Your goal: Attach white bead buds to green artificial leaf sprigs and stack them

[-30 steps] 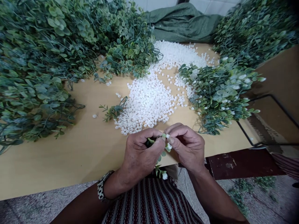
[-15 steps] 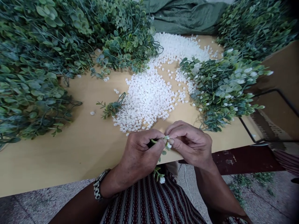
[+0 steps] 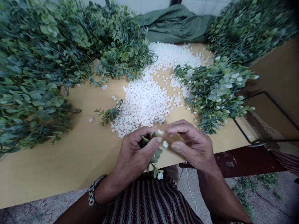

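Observation:
Above the table's front edge, my left hand (image 3: 136,154) pinches an artificial leaf sprig (image 3: 155,160) between thumb and fingers. White flower heads sit on its tips: one blurred by the fingertips, a white flower (image 3: 165,144) just right of the thumb, and another low down near my lap. Part of the stem is hidden inside the hand. My right hand (image 3: 192,144) is just to the right, thumb and fingers apart, with nothing visible between them. Beyond both hands lies a heap of small white flower heads (image 3: 142,102).
Large piles of artificial greenery (image 3: 35,62) cover the left side. A flowered bunch (image 3: 217,90) lies at right, beside a cardboard box (image 3: 277,71) and a black wire frame (image 3: 243,133). Green sacking (image 3: 177,25) stands behind. A loose sprig (image 3: 109,115) touches the heap.
My right hand has let go of the flower tip and its fingers have spread apart. My left hand, still pinching the sprig, has shifted slightly left. The camera view has tilted up a little.

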Demonstrator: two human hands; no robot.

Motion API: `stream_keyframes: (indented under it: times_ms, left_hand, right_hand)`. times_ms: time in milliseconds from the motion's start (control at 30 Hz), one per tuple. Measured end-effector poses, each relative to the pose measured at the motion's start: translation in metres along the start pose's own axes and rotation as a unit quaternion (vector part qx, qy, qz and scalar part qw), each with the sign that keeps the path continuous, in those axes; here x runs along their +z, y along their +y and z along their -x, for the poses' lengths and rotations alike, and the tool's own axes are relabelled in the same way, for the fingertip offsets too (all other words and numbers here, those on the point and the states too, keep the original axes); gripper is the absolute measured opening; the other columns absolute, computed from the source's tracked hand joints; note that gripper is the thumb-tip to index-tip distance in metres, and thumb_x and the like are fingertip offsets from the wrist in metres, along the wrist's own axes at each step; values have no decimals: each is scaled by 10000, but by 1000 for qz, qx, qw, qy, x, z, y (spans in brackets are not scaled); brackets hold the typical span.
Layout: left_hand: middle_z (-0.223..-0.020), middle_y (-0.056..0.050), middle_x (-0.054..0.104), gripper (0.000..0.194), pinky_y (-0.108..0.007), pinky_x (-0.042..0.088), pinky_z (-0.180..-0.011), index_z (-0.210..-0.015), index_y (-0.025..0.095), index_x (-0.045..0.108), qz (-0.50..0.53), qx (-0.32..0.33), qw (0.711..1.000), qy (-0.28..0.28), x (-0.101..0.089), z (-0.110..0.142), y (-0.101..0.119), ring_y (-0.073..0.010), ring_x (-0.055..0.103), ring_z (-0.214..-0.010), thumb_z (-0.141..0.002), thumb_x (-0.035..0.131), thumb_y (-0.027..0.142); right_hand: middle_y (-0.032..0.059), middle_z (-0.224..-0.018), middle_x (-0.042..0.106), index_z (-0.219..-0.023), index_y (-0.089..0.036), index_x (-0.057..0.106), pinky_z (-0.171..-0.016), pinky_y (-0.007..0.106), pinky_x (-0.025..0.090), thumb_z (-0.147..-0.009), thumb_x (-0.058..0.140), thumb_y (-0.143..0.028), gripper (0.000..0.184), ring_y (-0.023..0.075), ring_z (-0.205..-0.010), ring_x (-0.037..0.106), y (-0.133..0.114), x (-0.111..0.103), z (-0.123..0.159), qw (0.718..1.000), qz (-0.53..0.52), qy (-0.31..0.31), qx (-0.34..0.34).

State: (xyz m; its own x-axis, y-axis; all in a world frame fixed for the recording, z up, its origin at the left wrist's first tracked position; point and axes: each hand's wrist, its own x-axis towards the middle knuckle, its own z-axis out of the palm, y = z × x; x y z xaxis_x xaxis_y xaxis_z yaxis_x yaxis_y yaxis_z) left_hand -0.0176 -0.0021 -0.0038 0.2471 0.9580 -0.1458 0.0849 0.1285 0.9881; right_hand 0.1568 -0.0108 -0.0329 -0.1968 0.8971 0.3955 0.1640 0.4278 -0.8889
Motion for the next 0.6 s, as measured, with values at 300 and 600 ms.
stream_keyframes:
  times_ms: [300, 600]
  left_hand:
    - [-1204, -54, 631, 366, -306, 469, -939, -1161, 245, 596, 17, 43, 995, 85, 22, 3, -9, -231, 553, -1157, -858, 541, 442]
    - [-1157, 9, 656, 208, -311, 407, -1046, -1016, 315, 692, -106, 147, 972, 147, -18, 21, -14, -227, 533, -1205, -851, 578, 263]
  right_hand:
    - [51, -935, 633, -962, -230, 620, -722, 283, 532, -840, 592, -168, 139, 165, -882, 616, -10, 20, -8, 997, 39, 47, -47]
    - [93, -915, 682, -960, -225, 657, -779, 319, 499, -783, 621, -64, 242, 201, -861, 633, 4, -109, -25, 700, 576, 348, -240]
